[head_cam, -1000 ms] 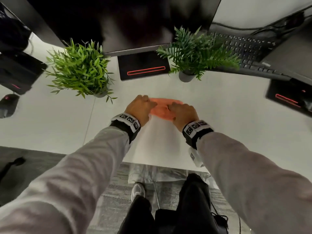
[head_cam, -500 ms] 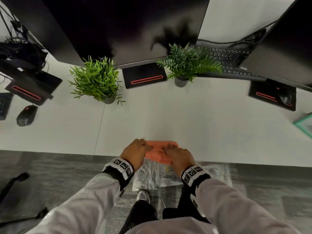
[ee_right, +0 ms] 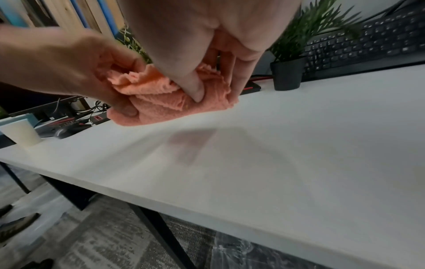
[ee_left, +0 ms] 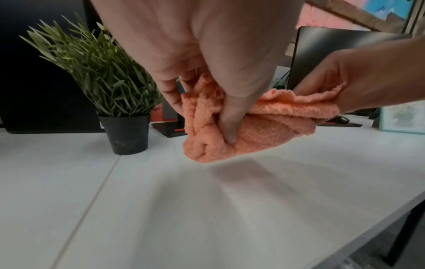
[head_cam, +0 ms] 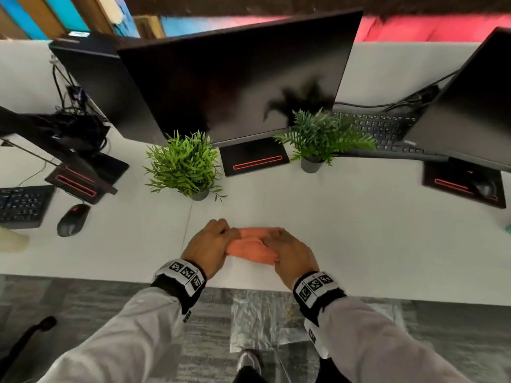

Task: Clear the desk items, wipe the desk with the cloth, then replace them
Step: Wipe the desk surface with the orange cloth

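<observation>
A peach fleece cloth (head_cam: 253, 246) is bunched between both hands, low over the white desk (head_cam: 373, 239) near its front edge. My left hand (head_cam: 213, 241) grips its left end, thumb pressed into the folds (ee_left: 227, 118). My right hand (head_cam: 287, 251) pinches the right end, thumb and fingers curled round it (ee_right: 207, 85). In the wrist views the cloth (ee_left: 264, 134) (ee_right: 161, 109) casts a shadow on the desk below. Two potted green plants (head_cam: 184, 164) (head_cam: 320, 136) stand behind it.
A dark monitor (head_cam: 235, 73) on a black base (head_cam: 254, 160) stands behind the plants. At right are a keyboard (head_cam: 387, 131) and a second monitor (head_cam: 470, 106). A mouse (head_cam: 73, 219), a keyboard (head_cam: 20, 205) and a paper cup (ee_right: 20, 133) sit left.
Both hands dragged the cloth from the middle of the desk to its front edge, then a little back onto the desk. It is now more bunched between them.
</observation>
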